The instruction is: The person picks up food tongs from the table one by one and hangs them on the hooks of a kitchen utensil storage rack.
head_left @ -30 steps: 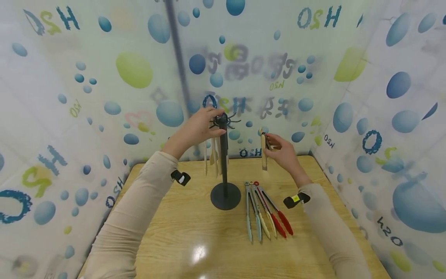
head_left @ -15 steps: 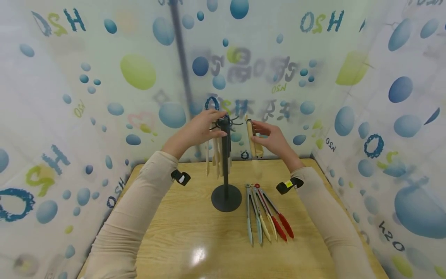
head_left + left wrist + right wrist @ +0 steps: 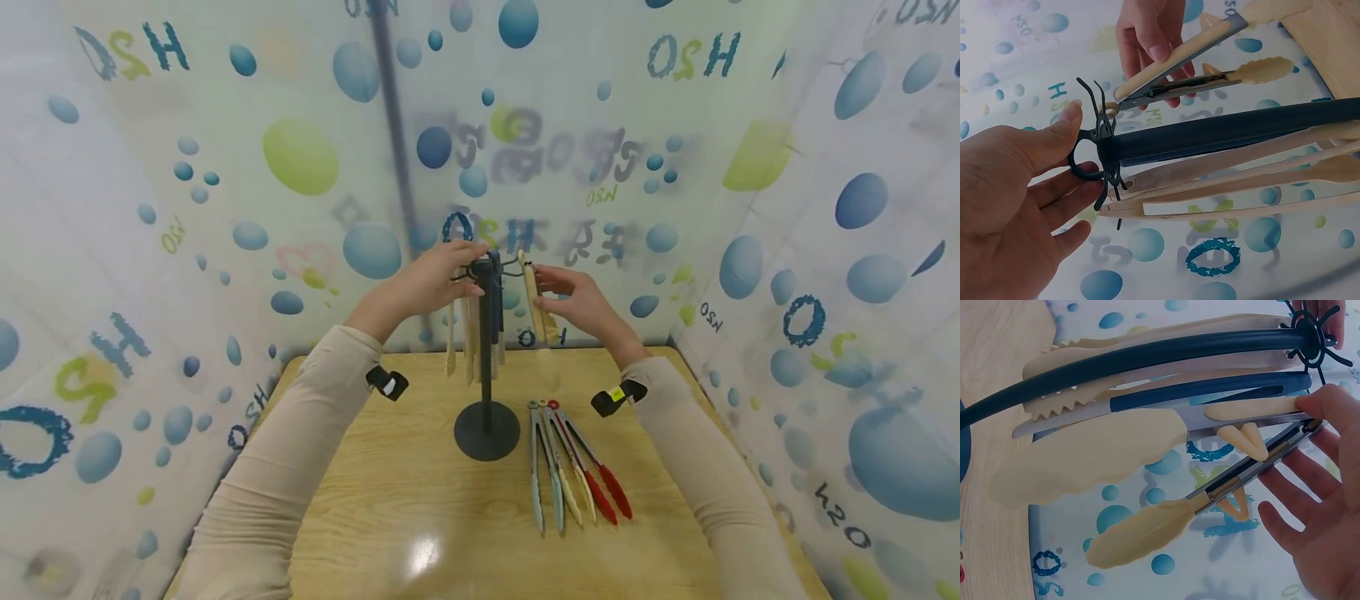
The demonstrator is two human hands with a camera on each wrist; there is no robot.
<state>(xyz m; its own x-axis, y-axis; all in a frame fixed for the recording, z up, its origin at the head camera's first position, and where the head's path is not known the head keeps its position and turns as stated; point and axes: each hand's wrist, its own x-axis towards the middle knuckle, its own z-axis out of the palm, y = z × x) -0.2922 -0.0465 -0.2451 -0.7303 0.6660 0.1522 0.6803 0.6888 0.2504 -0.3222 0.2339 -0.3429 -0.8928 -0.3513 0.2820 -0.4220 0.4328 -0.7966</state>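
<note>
Left hand [image 3: 423, 282] pinches stand [image 3: 486, 358] at its top, mid-frame, probably to steady it. Right hand [image 3: 576, 298], right of centre, pinches cream tongs [image 3: 532, 298] near their top, likely leaving ring [image 3: 1110, 108] free by hook [image 3: 1089, 94]; can't tell if hooked.

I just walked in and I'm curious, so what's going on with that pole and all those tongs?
A person is using both hands. Their left hand holds the black stand at its top. Their right hand holds some cream tongs up by the stand's hooks, but I can't tell if they're hanging on one. Beige tongs hang there. Pale blue tongs, pale yellow tongs and red tongs lie on the table.
</note>
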